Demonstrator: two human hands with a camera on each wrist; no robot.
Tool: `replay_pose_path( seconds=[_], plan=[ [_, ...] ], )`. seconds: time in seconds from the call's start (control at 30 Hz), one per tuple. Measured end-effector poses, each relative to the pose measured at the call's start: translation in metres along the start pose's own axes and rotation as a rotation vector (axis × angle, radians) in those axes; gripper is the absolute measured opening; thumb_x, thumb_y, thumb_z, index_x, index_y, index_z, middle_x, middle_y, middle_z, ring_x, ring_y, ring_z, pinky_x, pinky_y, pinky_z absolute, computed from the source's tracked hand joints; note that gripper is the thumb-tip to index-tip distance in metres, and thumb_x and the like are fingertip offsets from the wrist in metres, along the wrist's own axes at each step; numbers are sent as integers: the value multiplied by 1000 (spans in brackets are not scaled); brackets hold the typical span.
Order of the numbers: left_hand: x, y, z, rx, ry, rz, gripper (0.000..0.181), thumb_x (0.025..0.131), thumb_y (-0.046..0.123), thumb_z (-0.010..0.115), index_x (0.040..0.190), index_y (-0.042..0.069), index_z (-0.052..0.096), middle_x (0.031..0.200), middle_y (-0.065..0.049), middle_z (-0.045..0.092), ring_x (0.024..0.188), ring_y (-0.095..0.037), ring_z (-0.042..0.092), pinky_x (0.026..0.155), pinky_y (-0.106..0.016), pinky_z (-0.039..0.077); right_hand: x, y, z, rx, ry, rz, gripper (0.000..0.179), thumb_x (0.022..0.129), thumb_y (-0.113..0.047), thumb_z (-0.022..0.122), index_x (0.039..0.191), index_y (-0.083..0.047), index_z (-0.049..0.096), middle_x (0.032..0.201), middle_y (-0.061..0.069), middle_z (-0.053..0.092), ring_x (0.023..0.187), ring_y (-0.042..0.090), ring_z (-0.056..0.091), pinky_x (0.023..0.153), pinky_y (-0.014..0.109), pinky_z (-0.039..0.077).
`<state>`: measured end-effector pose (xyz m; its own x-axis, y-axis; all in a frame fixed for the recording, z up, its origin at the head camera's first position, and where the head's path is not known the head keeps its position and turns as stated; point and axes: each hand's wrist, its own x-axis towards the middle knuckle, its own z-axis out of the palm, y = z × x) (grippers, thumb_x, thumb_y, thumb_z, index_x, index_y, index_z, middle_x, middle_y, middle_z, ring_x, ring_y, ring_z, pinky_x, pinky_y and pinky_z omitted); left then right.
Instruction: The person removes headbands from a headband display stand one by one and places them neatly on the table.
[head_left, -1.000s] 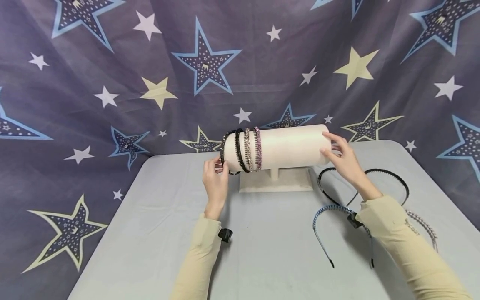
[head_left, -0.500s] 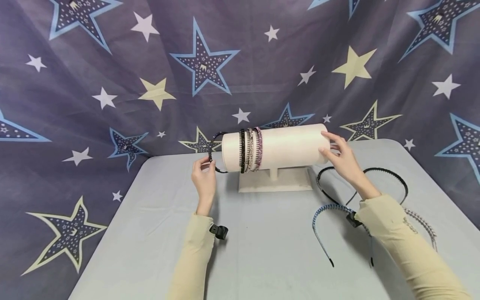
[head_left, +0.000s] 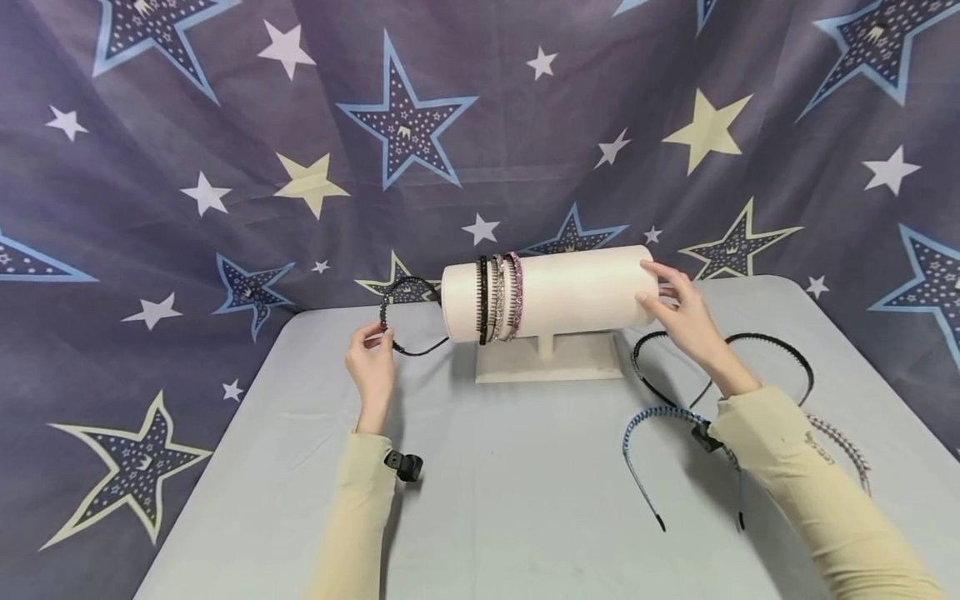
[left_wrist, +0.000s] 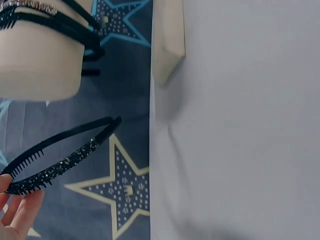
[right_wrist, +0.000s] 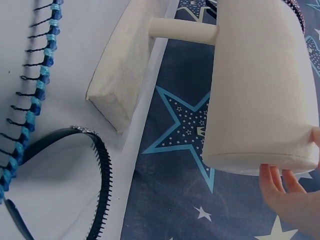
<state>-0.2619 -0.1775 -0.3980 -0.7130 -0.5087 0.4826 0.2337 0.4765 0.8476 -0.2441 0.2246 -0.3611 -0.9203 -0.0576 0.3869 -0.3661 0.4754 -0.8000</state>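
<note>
My left hand point(head_left: 371, 367) pinches a black headband point(left_wrist: 65, 165) with comb teeth and sparkling stones, held in the air just off the left end of the stand. The white headband stand point(head_left: 585, 292) is a padded roll on a post and flat base. Round its left part sit a black headband point(head_left: 482, 300), a silver one point(head_left: 497, 298) and a pink-purple one point(head_left: 516, 296). My right hand point(head_left: 690, 321) holds the roll's right end, with thumb and fingertips at its rim; in the right wrist view its fingertips touch the end face.
At the right of the grey-covered table point(head_left: 480, 500) lie a blue wrapped headband point(head_left: 633, 433), a black toothed headband point(head_left: 787, 350) overlapping another dark one point(head_left: 641, 379), and a pale beaded one point(head_left: 847, 450), partly behind my right sleeve. A star-patterned curtain point(head_left: 510, 125) hangs behind.
My left hand has drawn the black headband off the left end of the roll and moved it leftward. The remaining black headband has straightened beside the silver one. My right hand has stayed put.
</note>
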Motion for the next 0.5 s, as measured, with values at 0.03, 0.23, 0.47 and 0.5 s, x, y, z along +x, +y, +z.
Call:
replay_pose_path(
  seconds=[0.03, 0.23, 0.47, 0.5],
  plan=[
    [1, -1, -3, 5, -1, 0, 19, 80, 4, 63, 96, -5, 62, 94, -19, 62, 80, -31, 58, 69, -34, 46, 0, 0, 0, 0, -2, 0, 48, 90, -19, 50, 135, -10, 35, 129, 21, 30, 108, 38, 41, 72, 19, 42],
    [7, -6, -20, 40, -18, 9, 21, 81, 5, 62, 98, -6, 62, 95, -20, 62, 81, -32, 57, 68, -30, 44, 1, 0, 0, -4, -3, 6, 48, 90, -20, 50, 135, -11, 35, 129, 21, 31, 109, 37, 42, 73, 21, 43],
    [12, -15, -37, 99, -41, 16, 22, 81, 5, 61, 100, -6, 63, 96, -20, 62, 80, -31, 57, 67, -27, 41, 1, 1, -1, -10, -9, 6, 49, 91, -20, 49, 136, -11, 34, 128, 22, 30, 109, 38, 42, 77, 35, 46],
    [13, -16, -39, 107, -47, 19, 22, 82, 5, 61, 100, -6, 63, 95, -20, 62, 80, -31, 57, 66, -26, 41, 1, 1, -1, -10, -10, 6, 49, 91, -20, 49, 136, -11, 34, 128, 22, 30, 109, 38, 41, 78, 38, 46]
  ],
)
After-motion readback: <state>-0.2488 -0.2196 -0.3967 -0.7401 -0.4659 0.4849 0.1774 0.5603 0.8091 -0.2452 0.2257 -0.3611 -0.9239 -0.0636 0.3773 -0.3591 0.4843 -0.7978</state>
